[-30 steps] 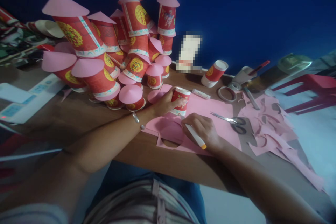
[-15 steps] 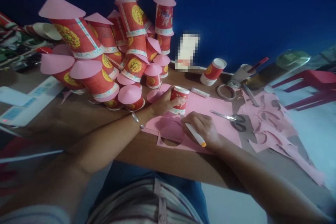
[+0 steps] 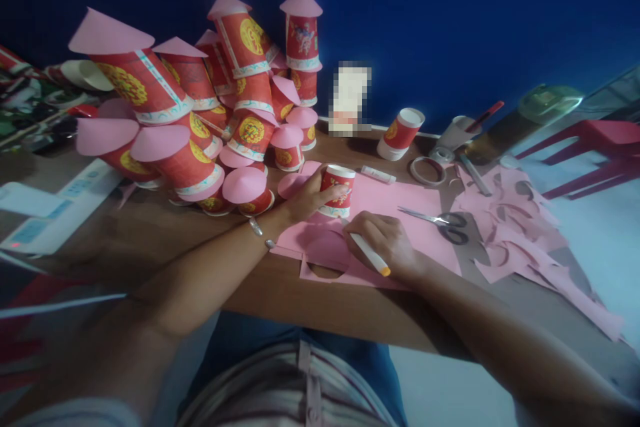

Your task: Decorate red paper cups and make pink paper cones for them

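My left hand (image 3: 306, 199) is wrapped round a small red paper cup (image 3: 341, 188) with a white top and a patterned lower band. The cup is on or just above a pink paper sheet (image 3: 415, 208). In my right hand (image 3: 383, 240) is a white marker (image 3: 369, 252) with an orange end pointing back toward me. Its tip is hidden behind my fingers, close to the cup's lower edge. A cut pink paper circle (image 3: 327, 247) lies just in front of the cup, beside a round cut-out hole in the sheet.
Several red cups with pink paper cones (image 3: 245, 185) are stacked at the left. Scissors (image 3: 440, 220), a tape roll (image 3: 427, 171), a glue stick (image 3: 379, 175) and pink scraps (image 3: 520, 227) lie to the right. Another red cup (image 3: 400, 137) stands behind. A white power strip (image 3: 60, 207) is far left.
The view has shifted slightly. Both hands keep their grips on the cup and the marker, almost in the same place.
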`<state>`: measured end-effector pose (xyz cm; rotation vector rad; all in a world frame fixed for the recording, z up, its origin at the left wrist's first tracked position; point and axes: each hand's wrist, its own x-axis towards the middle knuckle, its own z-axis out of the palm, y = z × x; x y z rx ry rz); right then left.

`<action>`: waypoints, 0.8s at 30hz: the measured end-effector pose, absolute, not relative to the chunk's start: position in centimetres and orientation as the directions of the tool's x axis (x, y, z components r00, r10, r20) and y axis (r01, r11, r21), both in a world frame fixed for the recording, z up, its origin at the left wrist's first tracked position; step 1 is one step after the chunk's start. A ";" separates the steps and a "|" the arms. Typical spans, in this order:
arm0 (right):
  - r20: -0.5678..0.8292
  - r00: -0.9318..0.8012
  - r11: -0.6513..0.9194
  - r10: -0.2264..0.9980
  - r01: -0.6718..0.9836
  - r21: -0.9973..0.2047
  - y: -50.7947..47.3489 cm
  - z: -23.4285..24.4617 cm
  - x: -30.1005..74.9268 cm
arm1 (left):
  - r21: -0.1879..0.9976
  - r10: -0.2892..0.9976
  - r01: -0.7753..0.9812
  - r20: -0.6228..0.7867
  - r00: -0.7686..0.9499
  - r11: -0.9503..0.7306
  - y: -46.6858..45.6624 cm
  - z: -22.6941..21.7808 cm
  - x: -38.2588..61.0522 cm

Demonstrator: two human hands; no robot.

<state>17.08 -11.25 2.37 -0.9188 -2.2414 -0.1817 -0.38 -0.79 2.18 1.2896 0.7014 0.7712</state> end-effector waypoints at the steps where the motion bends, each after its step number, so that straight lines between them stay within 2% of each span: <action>1: 0.652 -0.505 0.737 0.566 0.665 -0.125 -11.2 2.4 17.1 | 0.989 0.824 -0.105 -0.024 0.566 0.101 -0.8 2.2 -0.4; 8: 0.698 -0.479 0.739 0.532 0.665 -0.107 -11.4 2.8 17.1 | 0.988 0.818 -0.119 -0.015 0.576 0.101 -0.3 1.6 -0.4; 14: 0.677 -0.570 0.805 0.467 0.590 -0.058 -11.8 2.6 16.8 | 0.987 0.831 -0.135 0.000 0.556 0.090 -0.3 1.5 -0.3; 24: 0.662 -0.560 0.777 0.498 0.627 -0.054 -11.8 2.9 16.8 | 0.979 0.826 -0.185 0.037 0.562 0.083 0.1 1.1 -0.6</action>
